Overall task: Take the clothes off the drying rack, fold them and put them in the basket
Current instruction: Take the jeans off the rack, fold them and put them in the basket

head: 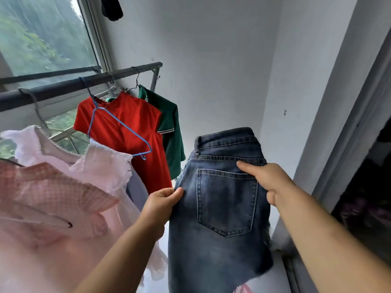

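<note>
Dark blue denim shorts point(222, 199) hang in the air in front of me, back pocket facing me. My left hand point(163, 204) grips their left edge. My right hand point(266, 180) holds the right side near the waistband, thumb laid across the fabric. The dark bar of the drying rack point(63, 87) runs across the left. From it hang a red dress point(131, 127), a green top point(171, 132), a white frilled garment point(101, 166) and a pink checked garment point(53, 187). An empty blue hanger point(118, 123) dangles in front of the red dress. No basket is in view.
A window point(42, 34) fills the upper left behind the rack. White walls point(211, 60) close off the corner ahead. A dark doorway with a sliding frame point(359, 166) stands at the right. A dark item point(112, 7) hangs at the top.
</note>
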Motion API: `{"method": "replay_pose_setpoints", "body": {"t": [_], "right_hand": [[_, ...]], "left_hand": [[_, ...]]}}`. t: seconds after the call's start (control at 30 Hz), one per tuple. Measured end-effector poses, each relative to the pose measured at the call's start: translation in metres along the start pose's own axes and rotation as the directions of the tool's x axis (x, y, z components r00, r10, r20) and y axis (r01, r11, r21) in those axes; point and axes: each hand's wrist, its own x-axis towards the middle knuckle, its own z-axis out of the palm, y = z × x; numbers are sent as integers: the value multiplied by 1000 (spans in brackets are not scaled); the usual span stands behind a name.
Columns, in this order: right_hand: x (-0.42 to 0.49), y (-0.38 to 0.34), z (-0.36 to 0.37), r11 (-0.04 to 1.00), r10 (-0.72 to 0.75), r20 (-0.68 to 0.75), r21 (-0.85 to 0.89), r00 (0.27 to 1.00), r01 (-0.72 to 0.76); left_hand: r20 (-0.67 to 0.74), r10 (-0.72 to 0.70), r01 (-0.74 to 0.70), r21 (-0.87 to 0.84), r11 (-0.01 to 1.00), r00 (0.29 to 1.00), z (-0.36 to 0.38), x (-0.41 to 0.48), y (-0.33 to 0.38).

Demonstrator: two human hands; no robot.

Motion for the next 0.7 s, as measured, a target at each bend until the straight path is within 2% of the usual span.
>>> {"method": "replay_pose_setpoints", "body": {"t": [0.13, 0.37, 0.47, 0.6, 0.7], "right_hand": [[-1, 40, -11, 995, 98, 24, 10, 995, -98], [12, 133, -35, 930, 348, -19, -116, 937, -347], [8, 175, -47, 879, 474, 67, -97, 878, -467], [-21, 207, -50, 824, 518, 250, 109, 818, -555], [-47, 245, -54, 801, 557, 354, 12, 752, -599]], "left_hand": [[1, -99, 99, 33, 995, 995, 8, 2, -42], [15, -275, 274, 62, 960, 961, 19, -5, -111], [7, -363, 362, 56, 931, 932, 21, -10, -135], [-31, -467, 459, -133, 878, 884, 20, -10, -155], [-114, -522, 488, -233, 841, 845, 22, -8, -171]]}}
